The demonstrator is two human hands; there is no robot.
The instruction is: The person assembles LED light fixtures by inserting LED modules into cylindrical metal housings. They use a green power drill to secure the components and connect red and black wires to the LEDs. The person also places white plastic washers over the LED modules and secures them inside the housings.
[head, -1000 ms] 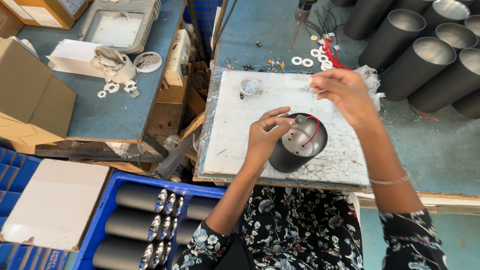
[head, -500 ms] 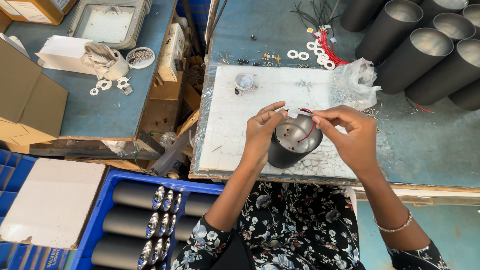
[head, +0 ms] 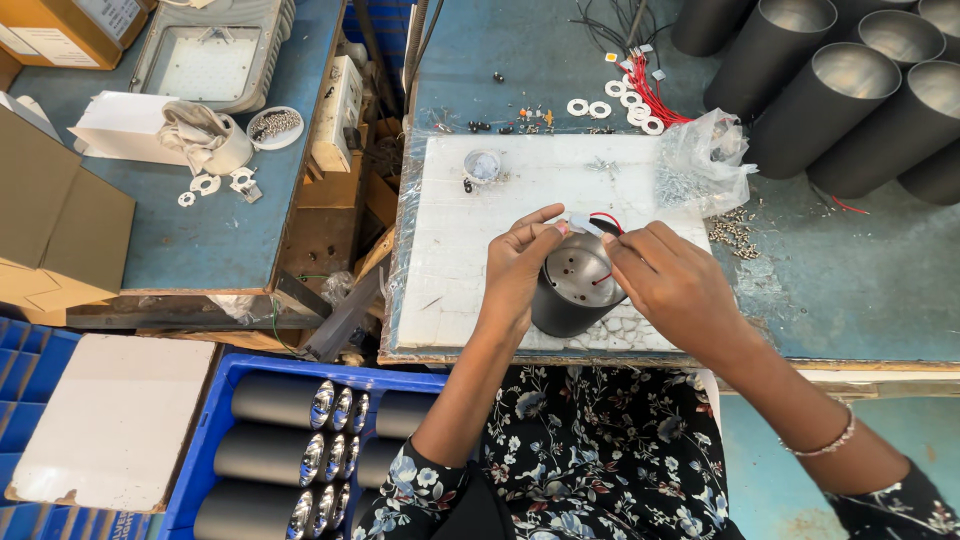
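**Black cylindrical housing and small white part held over the white board**

A black cylindrical housing (head: 572,290) is seen tilted on the white board (head: 450,250) near the front edge of the bench (head: 850,270). Its open end is turned up and slightly toward the camera, and a pale metal inner plate with small holes is shown inside. A thin red wire (head: 606,221) is looped over its far rim. A small white part (head: 583,224) is held just above that rim, between the fingertips of both hands.
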